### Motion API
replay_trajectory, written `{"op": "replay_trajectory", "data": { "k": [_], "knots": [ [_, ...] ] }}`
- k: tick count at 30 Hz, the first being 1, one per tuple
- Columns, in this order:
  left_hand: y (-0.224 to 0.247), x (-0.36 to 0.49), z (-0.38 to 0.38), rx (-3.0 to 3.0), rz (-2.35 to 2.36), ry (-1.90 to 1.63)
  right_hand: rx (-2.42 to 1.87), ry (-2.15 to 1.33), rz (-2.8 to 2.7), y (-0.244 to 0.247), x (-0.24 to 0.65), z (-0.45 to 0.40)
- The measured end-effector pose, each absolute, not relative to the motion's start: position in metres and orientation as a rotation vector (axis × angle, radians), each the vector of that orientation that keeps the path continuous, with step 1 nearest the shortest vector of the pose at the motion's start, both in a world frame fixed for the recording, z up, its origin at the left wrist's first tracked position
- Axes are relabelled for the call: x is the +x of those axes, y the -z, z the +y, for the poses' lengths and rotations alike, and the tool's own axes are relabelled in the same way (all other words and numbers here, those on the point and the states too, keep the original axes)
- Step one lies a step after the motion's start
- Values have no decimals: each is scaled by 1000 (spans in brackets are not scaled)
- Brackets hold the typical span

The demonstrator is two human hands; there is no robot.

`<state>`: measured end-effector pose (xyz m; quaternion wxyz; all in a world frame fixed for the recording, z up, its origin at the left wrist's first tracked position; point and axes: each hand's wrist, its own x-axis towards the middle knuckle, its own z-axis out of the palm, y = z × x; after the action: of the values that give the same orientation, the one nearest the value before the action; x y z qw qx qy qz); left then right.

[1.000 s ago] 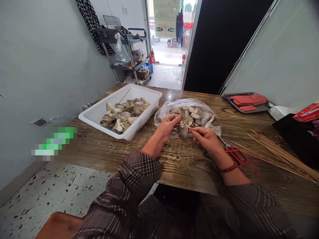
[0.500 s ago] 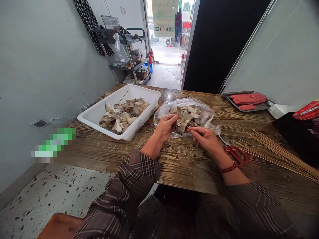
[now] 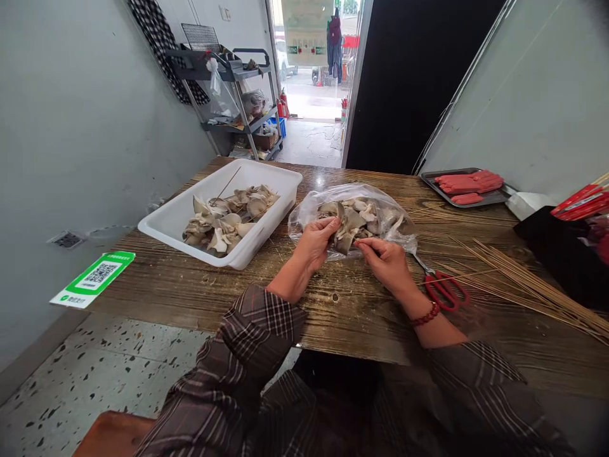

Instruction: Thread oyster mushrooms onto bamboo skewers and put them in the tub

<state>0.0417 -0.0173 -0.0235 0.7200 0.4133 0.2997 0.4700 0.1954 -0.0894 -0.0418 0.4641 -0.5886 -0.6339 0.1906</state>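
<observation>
My left hand (image 3: 318,244) is closed on a grey-brown oyster mushroom (image 3: 351,225), thumb and fingers gripping its left side. At the mushroom's lower right edge, the fingertips of my right hand (image 3: 387,259) pinch a thin bamboo skewer, mostly hidden by the fingers. Under and behind both hands lies a clear plastic bag (image 3: 304,206) with more oyster mushrooms in it. A white plastic tub (image 3: 266,240) to the left holds a pile of mushrooms, with one skewer sticking up from them. Red-handled scissors (image 3: 445,291) lie just right of my right wrist.
Loose bamboo skewers (image 3: 533,285) spread over the table's right side. Beyond them are a black box (image 3: 547,244) with red packets and a dark tray (image 3: 428,181) of pink sausages. A green QR-code card (image 3: 95,279) is at the left edge. A shelf cart (image 3: 233,76) stands behind.
The view has shifted slightly, so everything sits a little further left and up. Both hands keep their hold at the mushroom, with only slight movement of the right fingers.
</observation>
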Motion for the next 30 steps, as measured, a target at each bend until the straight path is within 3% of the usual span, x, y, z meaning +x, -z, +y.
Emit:
{"op": "replay_trajectory", "data": {
  "k": [11,16,23,30],
  "knots": [
    [18,29,-5,971,731,-1092,-1429,-458,-1490,36,215,-86],
    [30,22,12,1341,936,-1209,-1429,-421,-1325,32,230,-84],
    [46,30,13,2355,1173,-866,-1408,-432,-1356,33,225,-84],
    [50,30,13,2621,1285,-663,-1403,-425,-1412,36,224,-83]
  ]
}}
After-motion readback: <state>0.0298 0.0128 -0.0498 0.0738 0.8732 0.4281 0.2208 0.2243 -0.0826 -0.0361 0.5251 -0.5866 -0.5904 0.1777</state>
